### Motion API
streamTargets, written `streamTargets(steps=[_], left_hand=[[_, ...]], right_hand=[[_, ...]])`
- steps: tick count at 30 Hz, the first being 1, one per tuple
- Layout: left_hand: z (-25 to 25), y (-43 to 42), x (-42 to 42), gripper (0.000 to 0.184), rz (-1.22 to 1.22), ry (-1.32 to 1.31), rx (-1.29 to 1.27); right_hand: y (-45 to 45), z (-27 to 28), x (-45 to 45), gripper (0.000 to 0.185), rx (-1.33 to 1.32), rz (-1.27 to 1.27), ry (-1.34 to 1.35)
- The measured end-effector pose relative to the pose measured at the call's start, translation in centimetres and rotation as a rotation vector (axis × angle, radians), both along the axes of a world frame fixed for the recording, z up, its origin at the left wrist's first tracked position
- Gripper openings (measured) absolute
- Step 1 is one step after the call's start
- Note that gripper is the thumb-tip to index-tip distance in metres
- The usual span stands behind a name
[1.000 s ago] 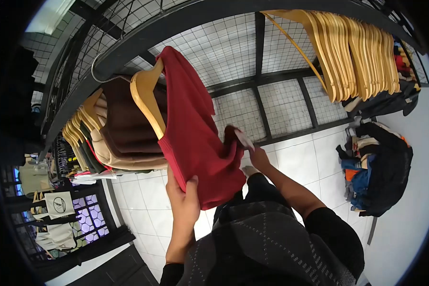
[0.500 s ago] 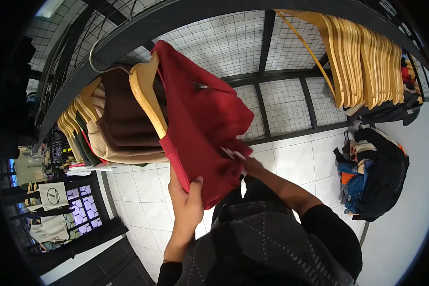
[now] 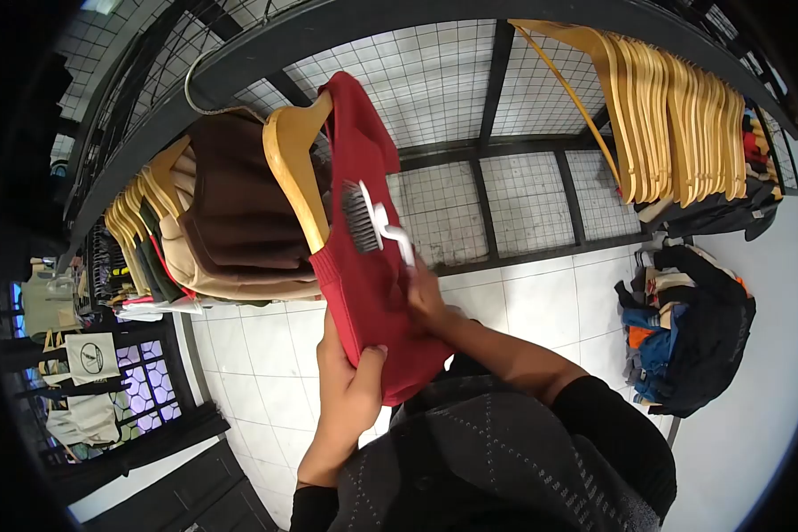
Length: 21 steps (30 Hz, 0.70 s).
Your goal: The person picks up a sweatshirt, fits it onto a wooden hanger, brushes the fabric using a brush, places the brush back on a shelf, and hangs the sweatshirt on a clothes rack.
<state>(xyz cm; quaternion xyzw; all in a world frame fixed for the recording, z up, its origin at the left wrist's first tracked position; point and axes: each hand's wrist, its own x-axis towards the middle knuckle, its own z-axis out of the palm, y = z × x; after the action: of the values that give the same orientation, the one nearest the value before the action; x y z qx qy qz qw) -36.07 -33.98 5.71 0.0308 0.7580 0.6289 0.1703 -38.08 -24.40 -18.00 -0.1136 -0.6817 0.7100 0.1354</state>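
A red knitted sweater [image 3: 363,310] hangs from a wooden hanger [image 3: 294,177] hooked on the black rack. My left hand [image 3: 350,390] grips the sweater's lower edge, thumb on the front and fingers behind the cloth. In my right hand [image 3: 427,301] is the handle of a white brush [image 3: 381,223] with dark bristles. The brush is held up in front of the sweater, bristles facing left; whether they touch the cloth I cannot tell. My right fingers are closed and partly blurred.
Brown and beige garments [image 3: 248,204] hang close on the left. Several bare wooden hangers [image 3: 674,124] crowd the rail at upper right. A heap of clothes [image 3: 692,328] is at the right by the wall. Black rack bars [image 3: 479,208] with wire mesh run behind the sweater.
The brush, mostly hidden low by the sweater before, is now raised in plain view. My right hand has moved up and left. The sweater has swung narrower, its bunched right side no longer spread out.
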Motion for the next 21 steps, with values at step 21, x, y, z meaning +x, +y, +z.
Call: streamTargets(steps=[21], left_hand=[[1.3,-1.4,0.4,0.064,-0.007,0.002,0.015]], right_hand=[[1.3,-0.3,-5.1,0.034,0.162,-0.126,0.036]])
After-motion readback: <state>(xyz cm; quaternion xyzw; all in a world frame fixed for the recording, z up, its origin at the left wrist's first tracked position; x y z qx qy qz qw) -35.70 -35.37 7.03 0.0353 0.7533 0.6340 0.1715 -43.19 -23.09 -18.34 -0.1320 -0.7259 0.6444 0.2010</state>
